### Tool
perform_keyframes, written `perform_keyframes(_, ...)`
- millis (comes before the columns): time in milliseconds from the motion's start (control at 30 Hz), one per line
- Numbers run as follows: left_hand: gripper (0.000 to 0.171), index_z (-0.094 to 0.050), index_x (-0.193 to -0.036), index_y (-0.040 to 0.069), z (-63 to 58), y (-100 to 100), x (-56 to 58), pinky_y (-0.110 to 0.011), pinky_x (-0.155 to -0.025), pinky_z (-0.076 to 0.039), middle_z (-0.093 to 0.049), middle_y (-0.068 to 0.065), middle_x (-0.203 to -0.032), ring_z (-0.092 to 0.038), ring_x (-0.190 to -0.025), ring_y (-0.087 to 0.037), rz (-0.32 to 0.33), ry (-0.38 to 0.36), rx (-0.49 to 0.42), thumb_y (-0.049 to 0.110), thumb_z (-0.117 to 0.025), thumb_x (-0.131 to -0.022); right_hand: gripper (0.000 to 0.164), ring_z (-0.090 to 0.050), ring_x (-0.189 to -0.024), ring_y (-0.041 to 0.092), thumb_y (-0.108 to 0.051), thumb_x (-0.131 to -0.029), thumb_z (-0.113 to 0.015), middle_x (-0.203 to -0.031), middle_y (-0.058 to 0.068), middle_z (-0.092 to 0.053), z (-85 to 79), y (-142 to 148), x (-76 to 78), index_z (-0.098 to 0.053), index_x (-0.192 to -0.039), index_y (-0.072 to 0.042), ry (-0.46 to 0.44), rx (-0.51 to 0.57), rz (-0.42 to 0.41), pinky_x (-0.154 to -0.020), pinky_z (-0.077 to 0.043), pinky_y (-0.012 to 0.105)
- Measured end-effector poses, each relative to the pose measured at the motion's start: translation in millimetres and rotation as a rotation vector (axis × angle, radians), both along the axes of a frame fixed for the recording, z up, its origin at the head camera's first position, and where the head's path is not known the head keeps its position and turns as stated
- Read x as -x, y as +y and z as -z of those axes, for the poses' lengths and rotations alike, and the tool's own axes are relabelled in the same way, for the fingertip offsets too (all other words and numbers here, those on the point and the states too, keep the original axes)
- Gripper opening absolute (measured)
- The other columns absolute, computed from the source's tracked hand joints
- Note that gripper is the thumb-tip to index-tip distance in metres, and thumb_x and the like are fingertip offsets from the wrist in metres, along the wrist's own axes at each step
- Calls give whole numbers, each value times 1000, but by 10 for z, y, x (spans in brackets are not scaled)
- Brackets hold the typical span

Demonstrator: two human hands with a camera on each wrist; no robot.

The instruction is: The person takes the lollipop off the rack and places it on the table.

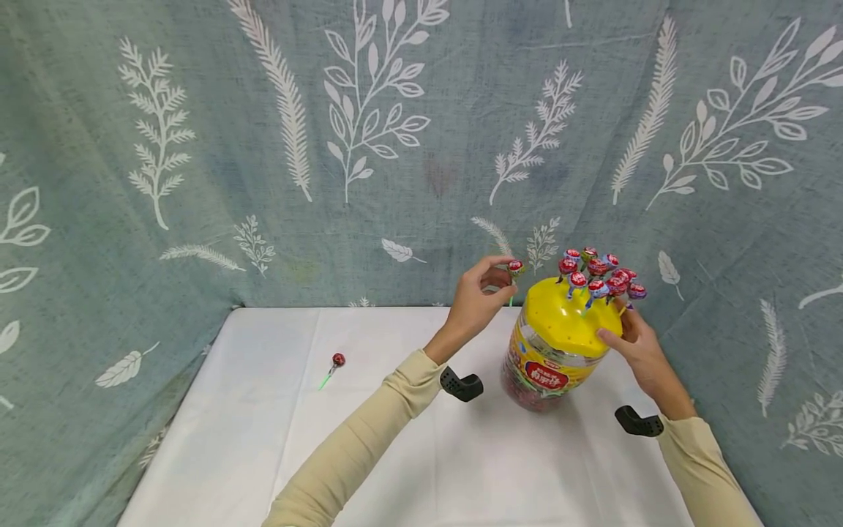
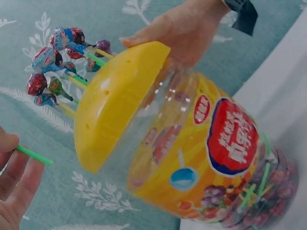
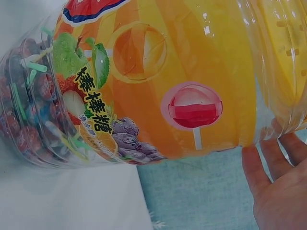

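My left hand [image 1: 476, 300] pinches a wrapped lollipop [image 1: 516, 268] upright, just left of the jar and apart from it. Its green stick [image 2: 34, 154] shows in the left wrist view, pointing downward below the fingers. A large clear jar [image 1: 543, 375] with a yellow-and-red label stands tilted on the table. Several wrapped lollipops [image 1: 597, 287] stick up from holes in its yellow lid [image 1: 560, 318]. My right hand [image 1: 640, 353] holds the jar at the lid's right side, thumb over the lid and fingers [image 3: 273, 160] against the neck.
On the white-covered table [image 1: 263, 432], one loose lollipop [image 1: 338, 359] with a green stick lies to the left. More lollipops [image 3: 33, 105] fill the jar's bottom. A grey-green leaf-patterned curtain [image 1: 395, 219] hangs behind and on both sides.
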State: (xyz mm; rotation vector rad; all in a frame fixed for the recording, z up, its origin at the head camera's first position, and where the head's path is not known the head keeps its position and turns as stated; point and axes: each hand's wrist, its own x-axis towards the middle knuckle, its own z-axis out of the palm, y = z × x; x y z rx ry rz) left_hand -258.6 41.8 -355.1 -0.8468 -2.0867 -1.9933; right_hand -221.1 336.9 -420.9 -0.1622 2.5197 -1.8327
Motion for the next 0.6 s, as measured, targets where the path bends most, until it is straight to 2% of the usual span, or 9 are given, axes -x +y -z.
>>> perform_keyframes(133, 38, -53, -125, -4, 59, -74, -14, -33, -76, -53, -61, -26, -99, -60, -90, -35, -5, -6, 15, -6, -60, -87, 75, -24, -136, 32, -23, -97, -53, -155, 21, -12, 17, 3, -2, -4, -152, -7, -8, -7, 11, -96, -36, 12)
perform_keyframes(300, 37, -54, -125, -3, 126, -204, -20, -27, -73, -53, -61, -25, -100, -61, -91, -34, -21, -28, 30, -4, -61, -88, 76, -24, -137, 29, -21, -97, -54, -155, 21, -12, 36, -8, 1, -4, -152, -7, 0, 19, 3, -96, -36, 10)
perform_keyframes(433, 38, -53, -125, -5, 178, -312, -34, -36, -78, -52, -61, -27, -99, -60, -92, -36, -30, -35, 34, -4, -60, -88, 75, -26, -135, 26, -20, -97, -53, -155, 22, -11, 38, -6, 0, -4, -152, -7, 6, 22, 3, -95, -37, 10)
perform_keyframes(500, 38, -53, -124, -6, 206, -368, -37, -42, -82, -51, -61, -28, -99, -60, -92, -37, -48, -35, 37, -5, -61, -87, 74, -30, -131, 20, -20, -97, -53, -154, 22, -12, 41, -1, 4, -5, -152, -6, 17, 18, 3, -93, -38, 9)
perform_keyframes(600, 37, -54, -124, -5, 262, -466, -38, -44, -82, -51, -61, -27, -98, -61, -92, -36, -90, -48, 53, -4, -62, -87, 73, -35, -125, 10, -19, -97, -53, -153, 23, -15, 37, -4, 19, -6, -152, -5, 34, 22, -1, -91, -38, 8)
